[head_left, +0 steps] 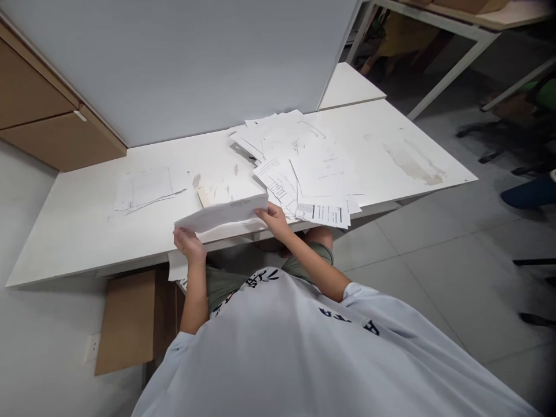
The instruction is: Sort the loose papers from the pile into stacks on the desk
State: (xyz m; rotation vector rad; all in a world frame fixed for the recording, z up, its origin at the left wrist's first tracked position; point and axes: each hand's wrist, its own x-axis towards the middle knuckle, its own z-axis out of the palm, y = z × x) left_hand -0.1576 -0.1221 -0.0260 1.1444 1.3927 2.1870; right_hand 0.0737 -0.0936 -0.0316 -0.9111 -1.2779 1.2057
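A white paper sheet or small stack (221,215) is held tilted up at the desk's front edge, between my two hands. My left hand (190,244) grips its left end, fingers closed round the edge. At the right end my right hand (274,221) pinches it, thumb on the near side. Whether it is one sheet or several I cannot tell. Just behind it a small cream-coloured block (202,197) lies on the desk, partly hidden by the paper. A loose pile of printed papers (304,168) spreads to the right of my right hand.
The white desk (87,231) carries a few flat sheets (150,188) on the left and a brownish stain on the right. A grey panel (195,63) rises behind it. Below on the left stands a cardboard box (125,324). Another table (452,23) is at upper right.
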